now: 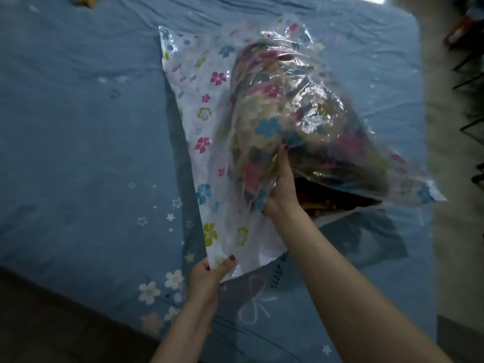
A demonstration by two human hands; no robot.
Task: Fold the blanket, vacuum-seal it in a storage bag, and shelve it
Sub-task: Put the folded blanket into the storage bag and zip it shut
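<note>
We saw a bed covered in a blue sheet printed with small white stars, flowers and a bow. On it lay a flower-patterned clear storage bag holding a bundled blanket, its near end lifted.

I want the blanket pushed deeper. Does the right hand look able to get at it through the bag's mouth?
Probably yes: the right hand already sits at the open mouth of the clear flower-printed storage bag, against the folded patterned blanket, nothing between.
</note>
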